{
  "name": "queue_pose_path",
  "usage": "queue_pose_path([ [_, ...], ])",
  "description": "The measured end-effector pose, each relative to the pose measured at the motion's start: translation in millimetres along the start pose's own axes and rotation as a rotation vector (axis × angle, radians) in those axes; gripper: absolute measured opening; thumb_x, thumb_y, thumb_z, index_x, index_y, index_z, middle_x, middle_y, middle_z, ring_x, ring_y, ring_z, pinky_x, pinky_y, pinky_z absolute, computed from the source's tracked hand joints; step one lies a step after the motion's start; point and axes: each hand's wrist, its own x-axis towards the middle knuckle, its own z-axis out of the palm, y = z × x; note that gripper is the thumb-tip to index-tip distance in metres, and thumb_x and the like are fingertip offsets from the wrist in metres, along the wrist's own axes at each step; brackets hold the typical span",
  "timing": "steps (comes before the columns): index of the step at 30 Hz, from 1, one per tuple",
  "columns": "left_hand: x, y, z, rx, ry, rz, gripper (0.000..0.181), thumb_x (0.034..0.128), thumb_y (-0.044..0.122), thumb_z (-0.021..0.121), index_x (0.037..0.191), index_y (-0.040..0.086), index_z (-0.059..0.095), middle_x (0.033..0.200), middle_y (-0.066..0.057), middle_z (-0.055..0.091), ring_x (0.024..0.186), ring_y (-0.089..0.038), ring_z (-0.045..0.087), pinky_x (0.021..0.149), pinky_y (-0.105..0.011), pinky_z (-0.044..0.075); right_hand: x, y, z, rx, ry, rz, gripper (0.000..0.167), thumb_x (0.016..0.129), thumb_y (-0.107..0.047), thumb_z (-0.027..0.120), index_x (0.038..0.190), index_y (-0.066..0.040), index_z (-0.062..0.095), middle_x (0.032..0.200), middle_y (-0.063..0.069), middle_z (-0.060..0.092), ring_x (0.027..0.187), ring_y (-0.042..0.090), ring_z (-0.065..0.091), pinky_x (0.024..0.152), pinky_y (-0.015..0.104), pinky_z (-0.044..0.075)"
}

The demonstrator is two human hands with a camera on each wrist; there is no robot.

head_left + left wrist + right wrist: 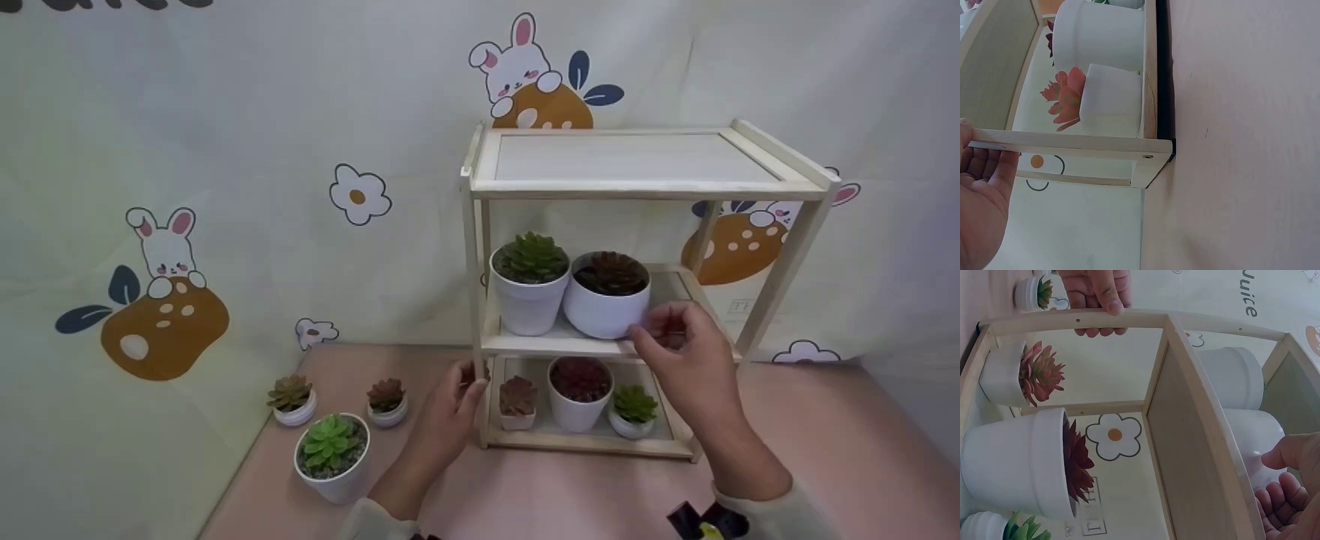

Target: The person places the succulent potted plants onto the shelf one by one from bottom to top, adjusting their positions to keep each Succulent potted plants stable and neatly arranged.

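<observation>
My left hand [444, 412] grips the left front post of a pale wooden rack [637, 191], thumb on one side and fingers round the other. On the rack's middle shelf stands a rounded white pot [606, 309] with a dark brown succulent. The thumb of my right hand [694, 360] touches this pot's lower right side, the other fingers loosely bent beside it. Left of it, close alongside, is a taller white pot [529, 306] with a green succulent. The left wrist view shows the post in my left hand, near a small square pot [1111, 101] with a reddish succulent.
The rack's bottom shelf also bears a dark red succulent pot [580, 409] and a small green one [632, 420]. On the pink table [555, 495], left of the rack, stand a larger green succulent pot [337, 480] and two small brownish ones. A printed cloth [262, 112] hangs behind.
</observation>
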Motion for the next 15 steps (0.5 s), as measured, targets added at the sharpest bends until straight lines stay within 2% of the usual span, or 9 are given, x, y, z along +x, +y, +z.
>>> queue_pose_path([
  [3,1.0,-0.3,-0.5,0.006,0.000,0.013,0.046,0.1112,0.039,0.047,0.144,0.008,0.051,0.141,-0.013,0.061,0.136,-0.029,0.057,0.115,-0.050,0.049,0.7,0.1,0.3,0.001,0.008,-0.010,0.024,0.095,-0.013,0.075,0.112,-0.003,0.061,0.104,0.011,0.064,0.089,0.011,0.061,0.073,0.011,0.051],
  [10,0.6,0.7,-0.8,-0.007,-0.002,-0.014,0.042,0.1110,0.037,0.049,0.144,0.011,0.051,0.141,-0.011,0.061,0.137,-0.027,0.057,0.115,-0.048,0.049,-0.2,1.2,-0.5,0.015,0.006,-0.010,0.025,0.096,-0.015,0.076,0.112,-0.004,0.061,0.105,0.010,0.062,0.089,0.011,0.060,0.072,0.011,0.052],
  [15,0.0,1.4,-0.6,-0.008,0.001,-0.010,0.044,0.1110,0.038,0.049,0.145,0.010,0.050,0.141,-0.011,0.061,0.136,-0.027,0.057,0.115,-0.047,0.050,-3.9,2.3,-1.9,0.032,0.012,-0.011,0.026,0.095,-0.017,0.077,0.112,-0.005,0.061,0.104,0.008,0.061,0.088,0.012,0.060,0.071,0.013,0.052],
])
